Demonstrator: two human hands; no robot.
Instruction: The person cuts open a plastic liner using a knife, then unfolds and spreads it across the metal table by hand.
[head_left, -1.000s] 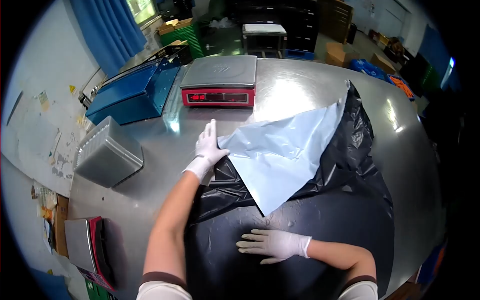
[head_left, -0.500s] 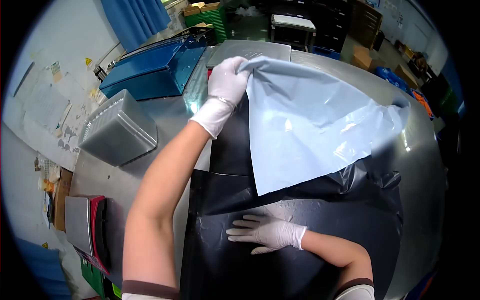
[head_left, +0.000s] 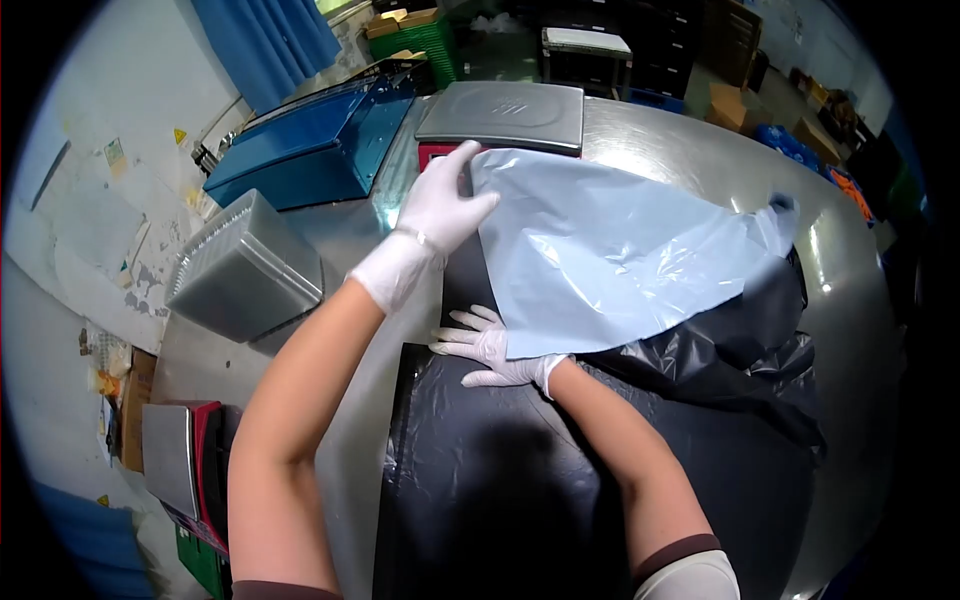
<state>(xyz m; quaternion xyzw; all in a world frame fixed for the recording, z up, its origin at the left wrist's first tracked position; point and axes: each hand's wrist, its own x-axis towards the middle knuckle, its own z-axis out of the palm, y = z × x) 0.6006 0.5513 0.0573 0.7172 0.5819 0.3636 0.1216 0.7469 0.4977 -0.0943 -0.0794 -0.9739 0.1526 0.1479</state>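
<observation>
Both hands wear white gloves. At the far left corner of a light blue plastic sheet [head_left: 610, 255], my left hand [head_left: 447, 200] is raised with thumb and fingers apart, holding nothing. The sheet is creased, and its right end is bunched up. My right hand [head_left: 490, 350] lies flat, fingers spread, on a black plastic sheet [head_left: 450, 430] that covers the middle of the table. The blue sheet's near left corner touches or overlaps the right hand. Black plastic is rumpled along the blue sheet's near edge, towards the right.
A flat-topped scale [head_left: 500, 115] stands behind the sheets on the metal table [head_left: 345, 400]. To the left are a stack of clear plastic trays [head_left: 245, 265], a blue metal machine [head_left: 300, 145] and a second red-sided scale [head_left: 175, 460]. Boxes and a stool [head_left: 585, 45] stand beyond.
My left hand has let go of the blue sheet's corner and opened, and the sheet has sunk lower. My right hand has slid forward over the black plastic to the blue sheet's near edge.
</observation>
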